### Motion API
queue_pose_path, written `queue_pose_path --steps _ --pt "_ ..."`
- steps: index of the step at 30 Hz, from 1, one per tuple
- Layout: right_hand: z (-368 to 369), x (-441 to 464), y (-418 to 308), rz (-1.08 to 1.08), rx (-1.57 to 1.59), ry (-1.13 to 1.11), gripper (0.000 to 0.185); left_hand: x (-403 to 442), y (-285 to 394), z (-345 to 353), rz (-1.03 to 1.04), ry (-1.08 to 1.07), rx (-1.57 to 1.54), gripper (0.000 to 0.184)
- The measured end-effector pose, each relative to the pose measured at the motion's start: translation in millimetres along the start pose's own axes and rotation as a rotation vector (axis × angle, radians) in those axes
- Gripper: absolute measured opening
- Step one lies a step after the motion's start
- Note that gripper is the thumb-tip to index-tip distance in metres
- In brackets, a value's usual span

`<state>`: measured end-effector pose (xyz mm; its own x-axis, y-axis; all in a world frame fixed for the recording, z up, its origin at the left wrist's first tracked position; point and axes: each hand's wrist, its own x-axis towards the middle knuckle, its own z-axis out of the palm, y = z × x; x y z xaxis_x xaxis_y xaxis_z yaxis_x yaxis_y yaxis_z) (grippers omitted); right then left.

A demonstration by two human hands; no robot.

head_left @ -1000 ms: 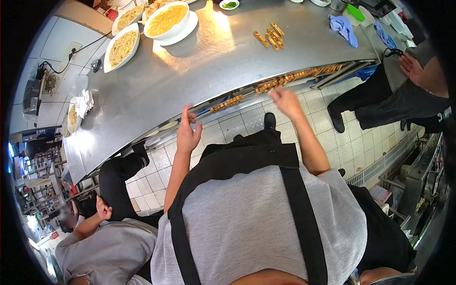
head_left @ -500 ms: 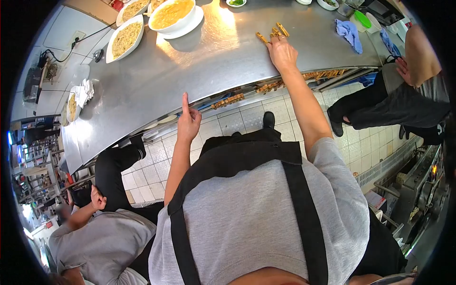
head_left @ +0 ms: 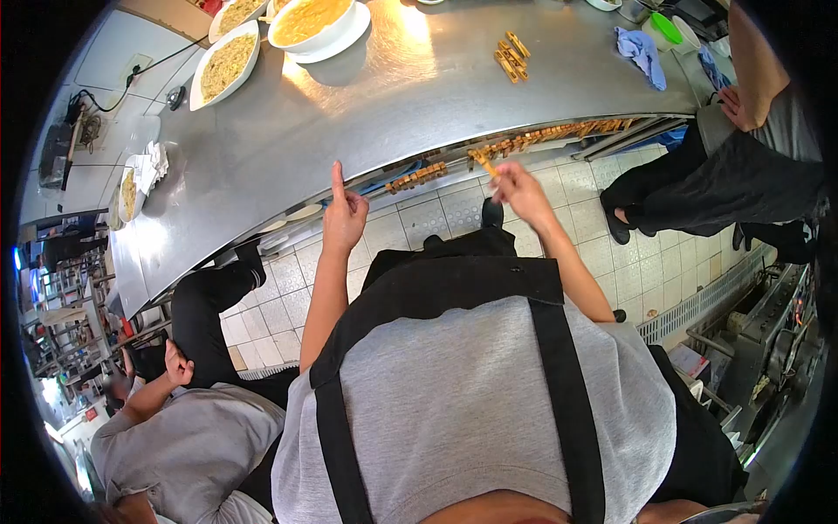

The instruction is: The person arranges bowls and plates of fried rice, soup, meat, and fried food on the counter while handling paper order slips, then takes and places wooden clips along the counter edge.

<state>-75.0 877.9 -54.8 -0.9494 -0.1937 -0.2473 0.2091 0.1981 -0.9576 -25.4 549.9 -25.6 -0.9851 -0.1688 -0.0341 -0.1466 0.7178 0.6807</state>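
Between the fingers of my right hand (head_left: pixel 521 194) is a wooden clothespin (head_left: pixel 482 162), just off the counter's front edge by a row of clothespins (head_left: pixel 559 134) under the rim. My left hand (head_left: pixel 346 216) is at the counter edge with its index finger stretched out, the other fingers curled, and nothing seen in it. Several loose clothespins (head_left: pixel 512 58) lie on the steel counter (head_left: pixel 419 113). A shorter row of clothespins (head_left: pixel 417 177) hangs under the edge between my hands.
On the counter are a soup bowl (head_left: pixel 310 24), a rice plate (head_left: pixel 227 70), a blue cloth (head_left: pixel 641 57) and a green-rimmed container (head_left: pixel 665 30). One person (head_left: pixel 188 437) is at my left, another (head_left: pixel 733 166) at the right.
My right hand reached onto the counter, took a clothespin from the loose group and came back to the front edge with it. My left hand stays near the edge, index finger extended.
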Motion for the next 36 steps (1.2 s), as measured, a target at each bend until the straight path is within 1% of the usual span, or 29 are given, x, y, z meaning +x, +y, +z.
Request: queue_pose_path --steps 3,7,10,13,16,17,19,22,24,25,26,28,29,30,31,34,36 --pt "16.5 -15.1 8.3 0.282 0.309 -0.142 0.017 -0.1 2.1 -0.3 -0.009 -0.007 -0.004 0.085" --pt "34.9 1.4 25.9 0.278 0.458 -0.09 0.021 -0.4 2.1 0.7 0.039 0.012 0.023 0.084" --pt "38.4 17.6 26.4 0.314 0.446 -0.097 0.027 -2.2 2.1 0.2 0.042 0.014 0.034 0.084" --pt "34.5 19.0 15.4 0.357 0.362 -0.045 0.025 -2.2 1.0 1.4 0.042 0.013 0.043 0.083" --pt "14.5 24.9 8.4 -0.041 -0.573 0.089 0.019 -1.6 0.6 1.0 0.05 0.018 0.046 0.083" --pt "4.9 30.0 4.7 -0.174 -0.574 0.194 0.018 -1.7 0.5 1.0 0.054 0.024 0.045 0.083" --pt "-18.0 38.9 -32.4 -0.435 -0.569 0.408 0.017 -1.7 0.2 1.9 0.064 0.031 0.043 0.083" --pt "-39.0 68.2 -73.2 -0.476 -0.627 0.557 0.019 -4.5 -14.4 10.0 0.08 0.038 0.024 0.083" --pt "-46.0 96.3 -74.7 -0.436 -0.717 0.635 0.02 0.5 -23.5 11.9 0.118 0.072 0.035 0.083" --pt "-47.4 105.4 -82.0 -0.358 -0.708 0.651 0.018 0.5 -24.3 14.0 0.143 0.099 0.042 0.084" --pt "-50.6 120.5 -78.0 -0.399 -0.705 0.667 0.02 1.4 -22.0 11.5 0.106 0.061 -0.002 0.084" --pt "-44.7 118.3 -96.1 -0.276 -0.756 0.647 0.022 1.1 -22.1 11.4 0.138 0.082 0.036 0.085" --pt "-43.1 123.8 -94.1 -0.249 -0.799 0.652 0.02 -4.8 0.1 -0.2 0.045 0.031 0.057 0.085" --pt "-41.2 127.4 -91.9 -0.308 -0.81 0.679 0.018 -4.4 -10.0 3.8 0.075 0.026 0.013 0.085" --pt "-39.3 129.5 -91.4 -0.356 -0.825 0.701 0.016 -3.5 -14.4 6.0 0.06 0.024 0.037 0.086" --pt "-34.0 124.3 -94.2 -0.38 -0.809 0.645 0.015 -7.2 -2.7 0.3 0.042 0.02 0.016 0.087" --pt "-32.5 121.2 -92.1 -0.448 -0.845 0.609 0.015 -7.2 -4.3 1.2 0.05 0.024 0.007 0.087"
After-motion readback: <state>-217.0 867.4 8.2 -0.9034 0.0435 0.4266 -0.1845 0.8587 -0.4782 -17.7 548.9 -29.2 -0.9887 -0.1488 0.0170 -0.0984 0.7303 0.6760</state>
